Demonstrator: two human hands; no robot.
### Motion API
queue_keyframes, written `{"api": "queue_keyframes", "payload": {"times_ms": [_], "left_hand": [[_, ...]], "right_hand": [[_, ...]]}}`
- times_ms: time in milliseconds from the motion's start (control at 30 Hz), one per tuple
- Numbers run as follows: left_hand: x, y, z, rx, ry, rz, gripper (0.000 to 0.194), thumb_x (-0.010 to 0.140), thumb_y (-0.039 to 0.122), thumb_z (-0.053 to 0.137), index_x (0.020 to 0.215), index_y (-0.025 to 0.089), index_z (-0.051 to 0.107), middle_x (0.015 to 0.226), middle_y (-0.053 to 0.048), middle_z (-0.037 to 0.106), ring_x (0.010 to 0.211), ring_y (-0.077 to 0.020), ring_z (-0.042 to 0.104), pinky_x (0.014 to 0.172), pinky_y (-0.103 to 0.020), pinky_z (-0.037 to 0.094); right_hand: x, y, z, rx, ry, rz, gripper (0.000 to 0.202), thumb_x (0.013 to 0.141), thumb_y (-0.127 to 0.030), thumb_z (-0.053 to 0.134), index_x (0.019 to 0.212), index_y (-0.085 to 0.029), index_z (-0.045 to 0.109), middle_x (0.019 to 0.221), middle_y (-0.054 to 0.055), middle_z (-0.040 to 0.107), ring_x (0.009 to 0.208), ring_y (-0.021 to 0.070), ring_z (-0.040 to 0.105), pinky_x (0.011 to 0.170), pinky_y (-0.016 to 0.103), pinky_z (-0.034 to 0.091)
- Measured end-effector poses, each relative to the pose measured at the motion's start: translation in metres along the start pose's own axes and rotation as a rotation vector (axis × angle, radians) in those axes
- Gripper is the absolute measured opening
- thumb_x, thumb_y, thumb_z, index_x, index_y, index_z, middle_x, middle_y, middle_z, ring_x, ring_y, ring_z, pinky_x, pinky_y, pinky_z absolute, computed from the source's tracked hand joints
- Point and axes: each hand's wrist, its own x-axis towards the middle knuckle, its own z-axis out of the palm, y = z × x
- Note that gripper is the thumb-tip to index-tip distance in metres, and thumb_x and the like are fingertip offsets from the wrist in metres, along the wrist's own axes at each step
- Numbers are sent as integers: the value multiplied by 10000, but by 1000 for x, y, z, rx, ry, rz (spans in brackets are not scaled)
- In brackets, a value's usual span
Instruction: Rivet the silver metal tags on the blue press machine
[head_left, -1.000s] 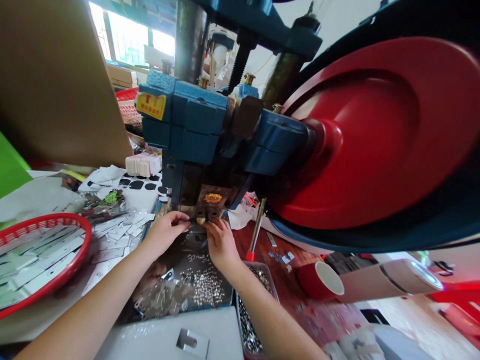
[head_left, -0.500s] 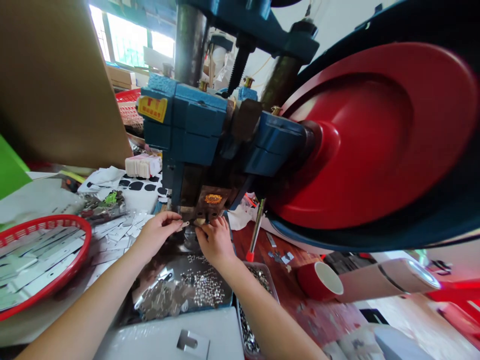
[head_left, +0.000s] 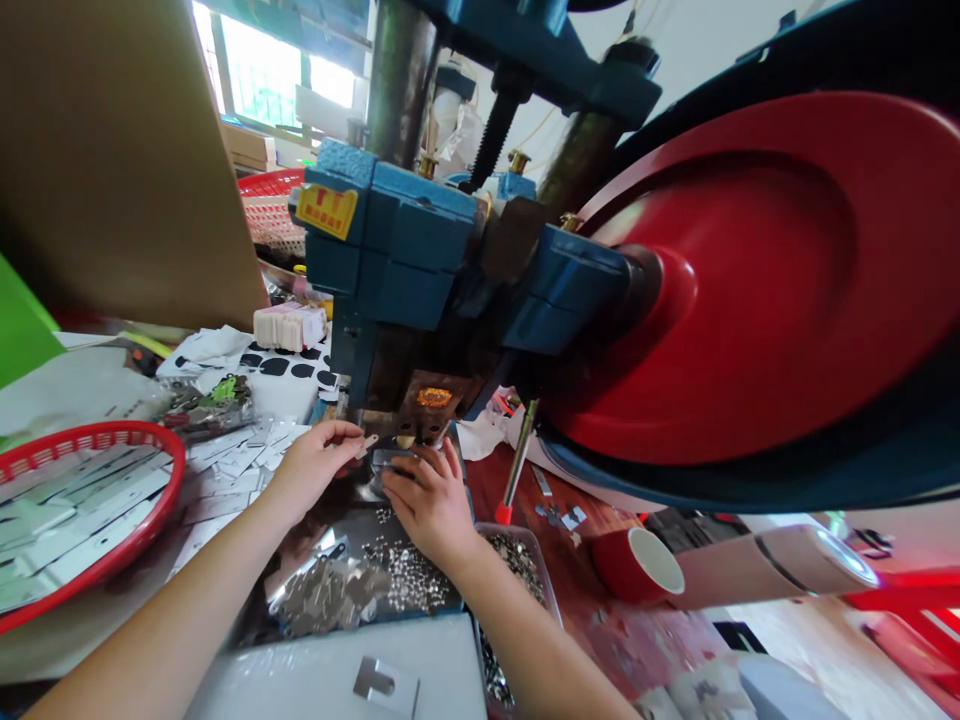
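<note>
My left hand (head_left: 321,465) pinches a small flat metal tab (head_left: 367,446) between thumb and fingertips, at the left of the press's tooling. My right hand (head_left: 433,505) is open just below the punch head (head_left: 433,402), with fingers spread and nothing visible in them. Both hands are in front of the blue press (head_left: 409,250). Beneath them, a metal tray (head_left: 289,548) bears a pile of flat metal tabs (head_left: 330,597) and many tiny shiny metal parts (head_left: 412,577). What lies under my right fingers is hidden.
A big red flywheel (head_left: 765,290) fills the right. At left stands a red basket (head_left: 176,470) of metal strips, with more strips (head_left: 229,465) beside it. A plastic bin (head_left: 551,590), a red-tipped lever (head_left: 517,465), a red cup (head_left: 630,565) and a tumbler (head_left: 772,565) are right of my arm.
My right hand has drawn back slightly from the tooling and its fingers have spread. My left hand still holds the metal tab, now tilted more upward. The view has shifted a little.
</note>
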Motion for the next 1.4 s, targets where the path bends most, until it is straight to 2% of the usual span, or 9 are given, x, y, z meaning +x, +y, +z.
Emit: {"api": "queue_keyframes", "payload": {"times_ms": [100, 200, 267, 367, 567, 867, 1067, 1200, 1400], "left_hand": [[-2, 3, 0, 78, 4, 47, 421, 675, 462, 663, 994, 188, 641, 884, -47, 694, 794, -205, 655, 732, -328, 494], [-2, 3, 0, 161, 30, 112, 420, 669, 440, 665, 1010, 195, 659, 924, -53, 704, 855, -226, 652, 797, -354, 484], [-2, 2, 1, 175, 32, 136, 404, 671, 419, 657, 1006, 194, 663, 923, -52, 707, 877, -232, 651, 820, -360, 481], [-2, 1, 2, 171, 15, 148, 379, 682, 399, 641, 998, 190, 660, 921, -52, 707, 891, -231, 650, 837, -360, 481], [-2, 3, 6, 247, 5, 194, 317, 715, 385, 605, 971, 207, 660, 942, -40, 707, 896, -224, 648, 857, -362, 478], [-8, 14, 19, 354, 38, 235, 234, 734, 351, 558, 885, 205, 661, 930, -53, 723, 887, -241, 653, 838, -370, 490], [-6, 11, 25, 358, 46, 260, 240, 729, 366, 572, 884, 207, 664, 915, -49, 728, 880, -243, 657, 816, -370, 496], [-3, 8, 32, 366, 60, 270, 243, 735, 351, 567, 909, 205, 653, 885, -44, 728, 844, -230, 665, 799, -358, 502], [-3, 5, 35, 440, 104, 290, 245, 758, 346, 540, 932, 208, 645, 884, -42, 721, 843, -233, 664, 791, -362, 497]], "right_hand": [[1, 1, 4, 80, 39, 93, 137, 898, -234, 564, 943, -277, 686, 982, -12, 683, 1054, 184, 538, 1084, 441, 242], [9, 7, 13, 106, 101, 285, 169, 903, -205, 531, 883, -220, 697, 926, 39, 667, 950, 186, 560, 940, 371, 400], [16, 11, 17, 56, 96, 356, 162, 884, -207, 555, 833, -214, 708, 896, 53, 657, 921, 199, 556, 878, 357, 428], [21, 11, 14, -47, 18, 326, 129, 863, -237, 598, 818, -250, 718, 891, 41, 653, 978, 220, 537, 976, 419, 362], [10, 0, -8, -125, -124, 175, 256, 897, -401, 554, 1125, -321, 637, 1089, 23, 639, 1189, 263, 432, 1096, 557, 137], [6, -6, -10, -111, -131, 202, 296, 889, -422, 560, 1152, -302, 625, 1194, 34, 619, 1249, 275, 412, 1096, 556, 175], [-4, 4, 0, 9, -27, 311, 256, 903, -242, 521, 1129, -254, 641, 1169, 38, 635, 1161, 210, 504, 1062, 446, 301], [-6, 9, 1, 32, -47, 284, 357, 875, -141, 499, 1154, -324, 627, 1193, 2, 621, 1197, 212, 463, 1092, 473, 229], [-3, 11, -1, -5, -103, 260, 450, 852, -116, 505, 1224, -359, 578, 1218, -3, 604, 1228, 225, 424, 1113, 517, 144]]}}
